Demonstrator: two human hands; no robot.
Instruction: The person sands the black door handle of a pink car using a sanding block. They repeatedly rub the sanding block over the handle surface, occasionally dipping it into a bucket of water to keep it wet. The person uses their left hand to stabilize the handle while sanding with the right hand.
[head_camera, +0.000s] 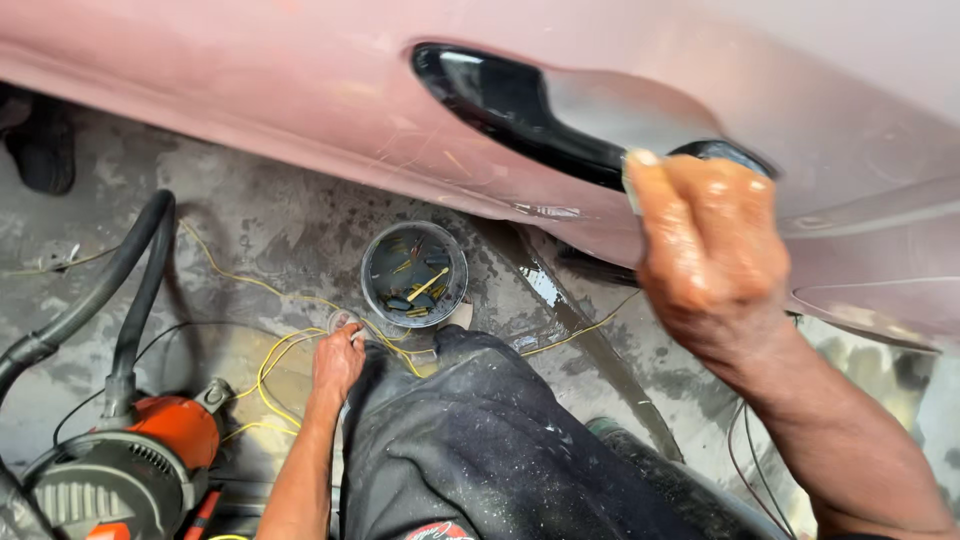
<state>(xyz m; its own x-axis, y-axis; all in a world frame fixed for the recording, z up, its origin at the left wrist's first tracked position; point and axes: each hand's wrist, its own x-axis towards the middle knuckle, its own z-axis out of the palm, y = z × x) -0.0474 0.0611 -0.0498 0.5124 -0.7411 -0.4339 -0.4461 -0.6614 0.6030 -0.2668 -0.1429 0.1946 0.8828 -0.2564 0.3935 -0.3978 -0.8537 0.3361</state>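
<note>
My right hand (708, 250) is wet and pressed against the pinkish car door (300, 90), just under the black door handle (530, 105). Its fingers are closed on a small flat piece, perhaps sandpaper, whose pale edge shows at the fingertips. My left hand (337, 360) hangs low beside my knee in dark spattered trousers (480, 440). It touches a small clear round object (343, 322) on the floor, near tangled yellow wire (275, 360).
A round grey bucket (414, 274) holding water and small scraps stands on the wet concrete floor. An orange and grey machine (130, 460) with thick black hoses (120, 290) sits at lower left. A dark shoe (45, 150) is at far left.
</note>
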